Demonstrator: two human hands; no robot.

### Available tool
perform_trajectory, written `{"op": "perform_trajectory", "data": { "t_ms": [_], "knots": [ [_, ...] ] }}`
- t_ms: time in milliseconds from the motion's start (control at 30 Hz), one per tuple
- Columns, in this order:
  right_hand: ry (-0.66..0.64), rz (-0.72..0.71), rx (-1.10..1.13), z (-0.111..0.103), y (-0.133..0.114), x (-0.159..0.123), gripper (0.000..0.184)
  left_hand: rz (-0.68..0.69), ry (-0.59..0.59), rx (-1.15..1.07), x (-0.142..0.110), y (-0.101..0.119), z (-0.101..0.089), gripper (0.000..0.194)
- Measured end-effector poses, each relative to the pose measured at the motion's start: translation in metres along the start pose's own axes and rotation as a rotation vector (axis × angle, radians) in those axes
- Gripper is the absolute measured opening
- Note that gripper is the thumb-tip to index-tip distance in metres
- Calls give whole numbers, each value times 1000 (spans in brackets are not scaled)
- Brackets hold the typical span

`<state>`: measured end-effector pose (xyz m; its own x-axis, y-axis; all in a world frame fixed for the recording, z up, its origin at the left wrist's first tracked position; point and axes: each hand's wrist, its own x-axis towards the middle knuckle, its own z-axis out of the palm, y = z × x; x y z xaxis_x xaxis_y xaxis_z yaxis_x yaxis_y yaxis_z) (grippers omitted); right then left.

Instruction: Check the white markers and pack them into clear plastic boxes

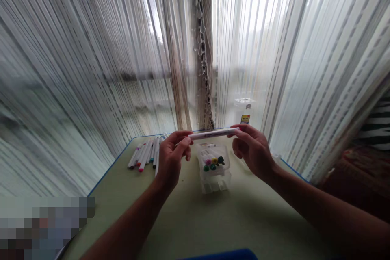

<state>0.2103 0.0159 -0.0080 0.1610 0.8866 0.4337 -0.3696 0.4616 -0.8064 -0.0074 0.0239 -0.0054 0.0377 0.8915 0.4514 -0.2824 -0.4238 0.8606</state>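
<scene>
A white marker with reddish ends is held level above the table, stretched between my two hands. My left hand pinches its left end between thumb and fingers. At the other end, the fingers of my right hand grip it. Below the marker stands a clear plastic case, with several markers in it showing pink, yellow and green ends. To the left of my left hand, a loose pile of white markers with variously coloured ends lies on the table, partly hidden by that hand.
The pale green table has a blue edge. A clear container with a yellow label stands at the back, by the striped curtains. Beaded strings hang in the middle. Something blue shows at the near edge.
</scene>
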Motion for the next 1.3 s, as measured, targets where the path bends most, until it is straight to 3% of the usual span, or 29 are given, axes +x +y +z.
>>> {"op": "perform_trajectory", "data": {
  "t_ms": [1100,1300],
  "knots": [
    [-7,-23,-18,1,-2,0,17,-17,13,21,0,1,2,17],
    [-35,-89,-74,-2,-2,-3,18,-35,41,-7,2,2,3,21]
  ]
}}
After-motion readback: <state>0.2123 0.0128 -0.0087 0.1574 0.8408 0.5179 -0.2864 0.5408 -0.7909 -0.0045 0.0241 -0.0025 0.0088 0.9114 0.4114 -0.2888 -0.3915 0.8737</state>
